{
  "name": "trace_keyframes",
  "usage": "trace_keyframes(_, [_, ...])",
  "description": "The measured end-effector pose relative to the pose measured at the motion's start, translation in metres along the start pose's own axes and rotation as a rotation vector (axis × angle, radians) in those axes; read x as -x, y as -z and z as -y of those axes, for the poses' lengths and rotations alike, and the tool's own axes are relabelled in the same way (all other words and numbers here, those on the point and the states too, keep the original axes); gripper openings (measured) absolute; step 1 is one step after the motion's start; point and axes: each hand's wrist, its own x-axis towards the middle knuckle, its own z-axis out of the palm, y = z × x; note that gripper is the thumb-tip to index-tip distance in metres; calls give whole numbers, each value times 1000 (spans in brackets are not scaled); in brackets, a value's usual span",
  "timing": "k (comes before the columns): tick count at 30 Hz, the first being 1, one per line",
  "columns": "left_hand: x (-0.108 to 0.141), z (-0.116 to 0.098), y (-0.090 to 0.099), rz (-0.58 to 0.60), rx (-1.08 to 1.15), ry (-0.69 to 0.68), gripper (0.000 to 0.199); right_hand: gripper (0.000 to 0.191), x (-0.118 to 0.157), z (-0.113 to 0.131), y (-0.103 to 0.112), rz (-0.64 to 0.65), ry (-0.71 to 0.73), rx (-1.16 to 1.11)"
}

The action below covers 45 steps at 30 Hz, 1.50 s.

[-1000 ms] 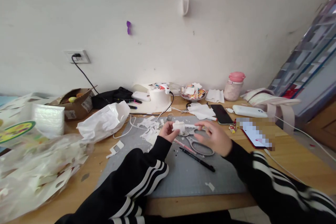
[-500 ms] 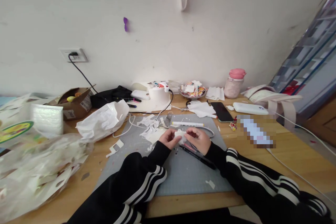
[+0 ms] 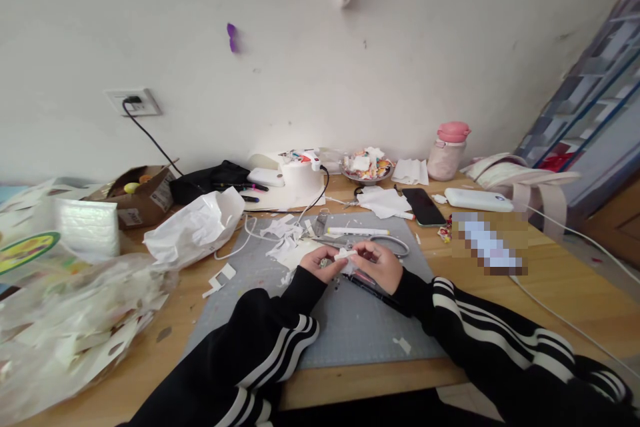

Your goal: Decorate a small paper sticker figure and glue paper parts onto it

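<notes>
A small white piece, seemingly paper [image 3: 343, 255], is pinched between my two hands above the grey cutting mat [image 3: 350, 340]. My left hand [image 3: 321, 263] grips its left side with thumb and fingers. From the other side my right hand [image 3: 379, 265] holds it, fingers curled and partly hiding it. Dark pens [image 3: 373, 291] lie on the mat just under my right hand. Beyond the hands rests a white marker [image 3: 367, 231] with a yellow band, and white paper scraps [image 3: 290, 243] are heaped to the left.
A phone [image 3: 424, 207], a power bank [image 3: 479, 199] and a pink-lidded bottle [image 3: 449, 151] stand or lie at the right back. A bowl of scraps [image 3: 367, 167] and a white roll [image 3: 303, 180] are near the wall. Plastic bags [image 3: 75, 327] and a cardboard box [image 3: 137, 193] occupy the left.
The white piece has turned in my fingers and now shows a flatter side. My hands stay close together in nearly the same place; the view has shifted slightly.
</notes>
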Motion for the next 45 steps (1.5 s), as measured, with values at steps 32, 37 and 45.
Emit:
trace_keyframes(32, [-8,12,2,210,230,61,49,30,-1,-2,-6,-36,-72,-161])
trace_keyframes(37, [-7,11,1,186,225,49,48,19,1,-1,-5,3,-89,-76])
trace_keyframes(45, [-6,7,-2,133,202,56,49,16,0,-4,-8,-6,-70,-5])
